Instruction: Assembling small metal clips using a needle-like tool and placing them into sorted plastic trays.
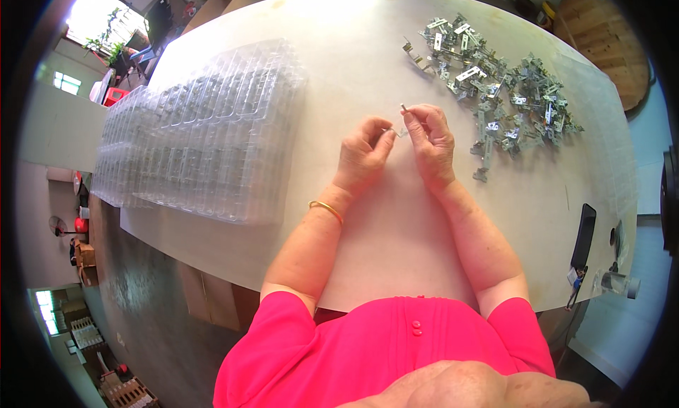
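Observation:
My left hand [365, 152] is closed in a pinch over the middle of the table, with a thin metal piece [393, 131] at its fingertips. Just to its right, my right hand [431, 142] grips a small silvery metal part [404, 108] between thumb and forefinger. The two hands are close together but apart. Fingers cover most of both pieces, so their full shape is hidden. Beyond the right hand, a loose pile of small metal brackets [469, 74] spreads over the far right of the table.
Stacked clear plastic trays [272, 135] with compartments fill the table's left side. A black phone [583, 236], a clear bottle [620, 285] and keys [578, 277] lie near the right edge. A clear plastic sheet [608, 135] lies along the right side of the white table [396, 238].

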Motion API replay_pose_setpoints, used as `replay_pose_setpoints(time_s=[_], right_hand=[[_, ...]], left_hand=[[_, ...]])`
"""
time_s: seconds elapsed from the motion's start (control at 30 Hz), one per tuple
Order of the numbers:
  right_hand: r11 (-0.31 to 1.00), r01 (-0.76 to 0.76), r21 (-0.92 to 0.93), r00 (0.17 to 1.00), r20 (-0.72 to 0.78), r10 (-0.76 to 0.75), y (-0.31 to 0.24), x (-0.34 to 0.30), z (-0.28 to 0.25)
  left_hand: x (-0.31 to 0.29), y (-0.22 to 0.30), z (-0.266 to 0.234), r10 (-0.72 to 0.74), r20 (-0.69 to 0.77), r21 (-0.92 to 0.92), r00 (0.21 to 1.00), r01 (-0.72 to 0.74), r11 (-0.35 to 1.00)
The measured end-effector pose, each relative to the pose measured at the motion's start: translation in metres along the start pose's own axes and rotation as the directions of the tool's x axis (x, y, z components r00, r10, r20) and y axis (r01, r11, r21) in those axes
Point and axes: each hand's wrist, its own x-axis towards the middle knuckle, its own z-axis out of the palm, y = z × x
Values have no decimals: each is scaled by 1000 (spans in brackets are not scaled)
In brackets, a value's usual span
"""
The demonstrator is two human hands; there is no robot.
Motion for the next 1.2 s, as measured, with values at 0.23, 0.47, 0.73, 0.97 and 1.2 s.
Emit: replay_pose_setpoints(time_s=[0.23, 0.47, 0.73, 0.97, 1.2], right_hand=[[954, -266, 139, 964, 52, 261, 5, -3, -1], [978, -202, -42, 974, 95, 206, -5, -3, 0], [978, -183, -104, 975, 108, 194, -7, -3, -2], [977, -142, -157, 979, 122, 162, -10, -2, -3], [900, -435, 28, 872, 263, 414, -14, 4, -9]], left_hand=[[13, 1, -19, -218, 14, -576, 976, 186, 796], [13, -2, -20, -208, 10, -575, 978, 176, 799], [12, 2, -18, -184, -18, -529, 983, 147, 836], [10, -2, -17, -136, -39, -481, 990, 100, 871], [7, -3, -10, -37, -10, -244, 999, 33, 969]])
